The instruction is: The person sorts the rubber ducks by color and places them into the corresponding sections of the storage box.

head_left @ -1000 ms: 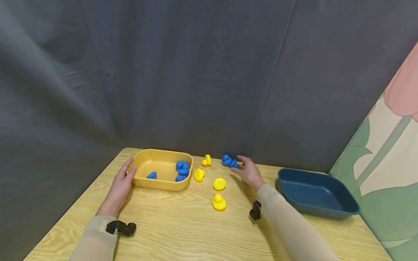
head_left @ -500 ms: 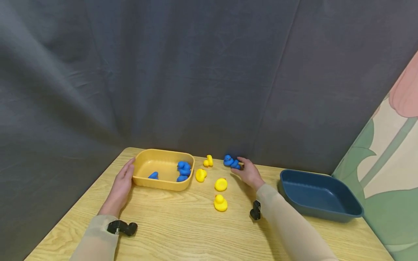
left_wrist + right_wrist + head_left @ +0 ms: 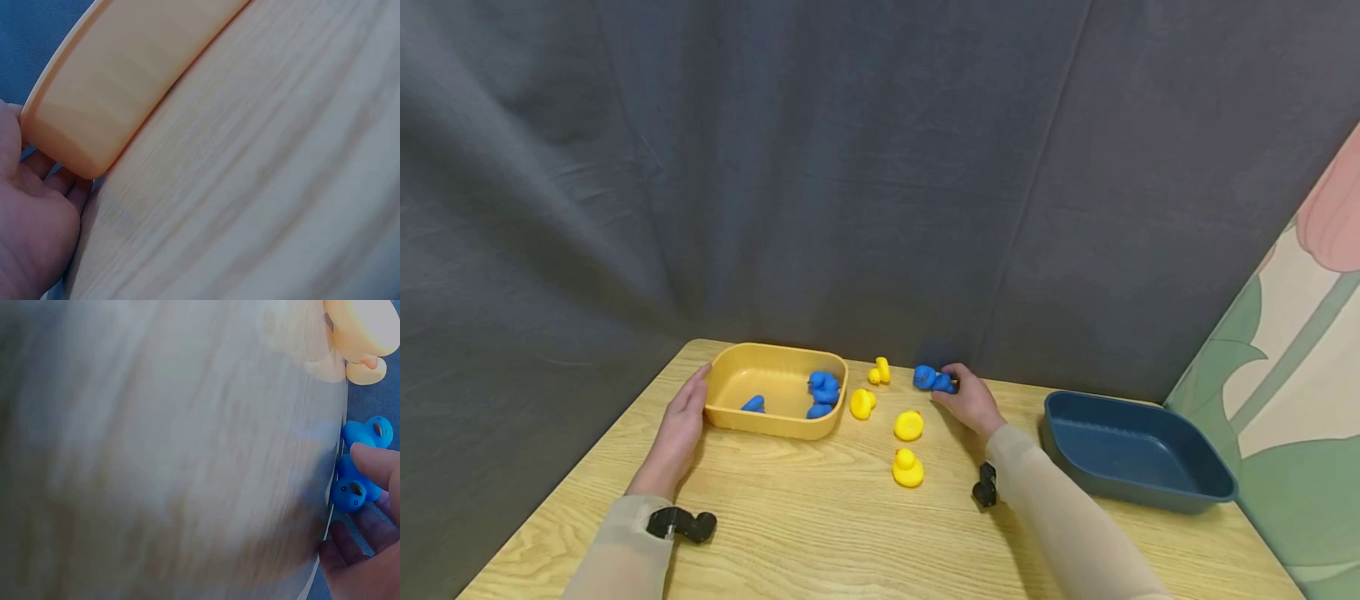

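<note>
My left hand (image 3: 676,421) rests its straight fingers on the left end of a yellow bin (image 3: 756,422); in the left wrist view the thumb lies near the rim. Several blue rubber ducks (image 3: 823,392) are inside that bin. At the far edge of the table, my right hand (image 3: 973,403) has its thumb and fingers around a blue rubber duck (image 3: 349,495). Another blue duck (image 3: 923,377) lies right beside it on the left. Between the bin and my right hand are several yellow rubber ducks (image 3: 907,469), some upright and some tipped over.
A dark blue bin (image 3: 1138,454) stands on the right of the wooden table (image 3: 805,525), with nothing visible inside. Behind the table's far edge hangs a dark grey curtain (image 3: 865,183). A flower-patterned panel (image 3: 1292,392) borders the right side.
My right thumb and fingers have closed in around the blue duck, and the duck beside it has turned a little. My left hand's fingers have drawn together along the yellow bin.
</note>
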Action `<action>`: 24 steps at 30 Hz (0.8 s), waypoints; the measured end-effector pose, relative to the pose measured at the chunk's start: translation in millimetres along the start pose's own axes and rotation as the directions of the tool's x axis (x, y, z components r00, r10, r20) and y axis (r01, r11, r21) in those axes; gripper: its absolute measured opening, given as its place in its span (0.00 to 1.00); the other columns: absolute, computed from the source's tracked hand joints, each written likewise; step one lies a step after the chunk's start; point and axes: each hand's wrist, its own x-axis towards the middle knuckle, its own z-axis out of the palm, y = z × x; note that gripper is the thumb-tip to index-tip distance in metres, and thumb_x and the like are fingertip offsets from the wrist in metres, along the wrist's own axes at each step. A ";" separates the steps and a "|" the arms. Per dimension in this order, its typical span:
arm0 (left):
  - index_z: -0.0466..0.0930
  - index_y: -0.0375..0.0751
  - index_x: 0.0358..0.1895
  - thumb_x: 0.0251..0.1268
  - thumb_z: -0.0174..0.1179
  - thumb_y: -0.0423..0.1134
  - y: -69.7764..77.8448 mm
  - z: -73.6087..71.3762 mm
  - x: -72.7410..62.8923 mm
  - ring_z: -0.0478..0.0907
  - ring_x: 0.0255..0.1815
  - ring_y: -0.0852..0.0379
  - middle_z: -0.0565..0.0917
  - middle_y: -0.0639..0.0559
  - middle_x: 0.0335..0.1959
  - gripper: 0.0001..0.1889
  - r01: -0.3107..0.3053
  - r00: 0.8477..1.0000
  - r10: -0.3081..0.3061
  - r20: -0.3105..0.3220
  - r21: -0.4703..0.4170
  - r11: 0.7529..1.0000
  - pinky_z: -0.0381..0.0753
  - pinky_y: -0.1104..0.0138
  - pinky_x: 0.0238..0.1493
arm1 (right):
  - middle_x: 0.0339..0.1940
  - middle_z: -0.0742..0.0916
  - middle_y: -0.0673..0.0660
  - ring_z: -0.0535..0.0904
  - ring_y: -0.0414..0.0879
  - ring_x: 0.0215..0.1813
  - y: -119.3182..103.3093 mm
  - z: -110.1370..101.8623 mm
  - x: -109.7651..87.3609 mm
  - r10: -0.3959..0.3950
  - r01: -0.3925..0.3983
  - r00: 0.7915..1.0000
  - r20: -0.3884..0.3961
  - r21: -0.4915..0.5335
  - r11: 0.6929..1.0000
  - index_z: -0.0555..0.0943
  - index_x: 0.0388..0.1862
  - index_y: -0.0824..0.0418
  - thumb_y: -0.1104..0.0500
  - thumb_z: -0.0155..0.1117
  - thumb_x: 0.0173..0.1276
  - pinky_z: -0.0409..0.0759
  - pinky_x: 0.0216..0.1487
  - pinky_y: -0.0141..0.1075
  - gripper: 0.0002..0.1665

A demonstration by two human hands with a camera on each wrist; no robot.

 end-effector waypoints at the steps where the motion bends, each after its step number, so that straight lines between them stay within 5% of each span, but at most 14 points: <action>1: 0.44 0.51 0.94 0.96 0.33 0.55 -0.3 0.0 0.1 0.37 0.93 0.47 0.44 0.50 0.94 0.33 -0.001 1.000 0.001 0.000 0.000 1.000 0.41 0.50 0.90 | 0.69 0.83 0.71 0.80 0.65 0.64 0.3 0.4 -0.6 -0.001 0.001 1.000 -0.005 0.000 1.000 0.76 0.73 0.68 0.60 0.75 0.78 0.77 0.74 0.59 0.31; 8: 0.44 0.54 0.94 0.95 0.34 0.56 -1.0 0.9 0.2 0.37 0.93 0.46 0.43 0.51 0.94 0.34 0.012 1.000 -0.012 -0.003 0.013 1.000 0.42 0.48 0.90 | 0.66 0.85 0.70 0.81 0.65 0.63 1.7 -0.8 -3.5 -0.004 0.004 0.999 -0.033 -0.010 1.000 0.78 0.70 0.69 0.63 0.76 0.76 0.78 0.73 0.58 0.28; 15: 0.43 0.55 0.94 0.95 0.35 0.56 -0.9 -0.5 1.5 0.36 0.93 0.46 0.42 0.51 0.94 0.33 0.021 1.000 -0.021 -0.004 0.030 0.999 0.42 0.47 0.90 | 0.72 0.82 0.70 0.77 0.67 0.73 -2.2 -10.0 -8.8 0.021 -0.021 0.999 -0.035 0.015 1.000 0.77 0.71 0.66 0.63 0.76 0.77 0.74 0.77 0.61 0.28; 24: 0.43 0.55 0.94 0.95 0.36 0.56 -1.4 -0.9 1.8 0.36 0.93 0.43 0.43 0.49 0.94 0.34 0.012 1.000 -0.011 -0.005 0.030 0.999 0.43 0.45 0.89 | 0.70 0.83 0.70 0.77 0.67 0.73 -15.5 -24.3 -15.3 -0.095 0.099 0.994 -0.060 0.073 0.992 0.77 0.72 0.65 0.64 0.74 0.77 0.72 0.79 0.62 0.28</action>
